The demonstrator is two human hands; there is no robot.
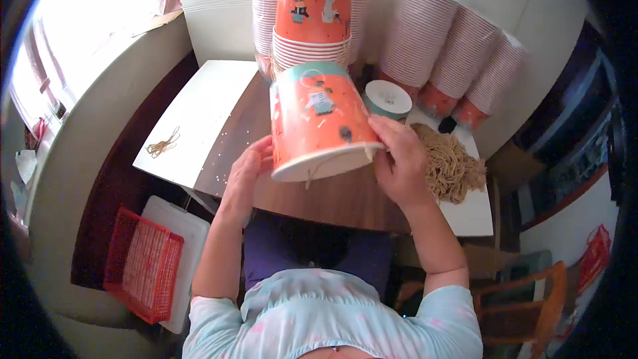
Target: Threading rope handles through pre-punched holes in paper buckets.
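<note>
An orange paper bucket (322,116) with a teal band and printed cartoon figures is tilted over the table, its white rim toward me and its base away. My right hand (402,159) grips the bucket at the right end of the rim, thumb on the outer wall. At the lower left side, my left hand (247,169) has its fingers curled against the wall; their tips are partly hidden. A thin cord (308,176) dangles at the rim. Just behind stands a stack of upside-down nested buckets (312,10), with cord loops hanging at its sides.
A heap of tan cords (452,163) lies on the table's right side, near a white-topped round tub (389,98). Tall wrapped bucket stacks (422,33) line the back. One loose cord bundle (163,143) and small white bits (222,166) lie left. A red basket (146,262) sits below.
</note>
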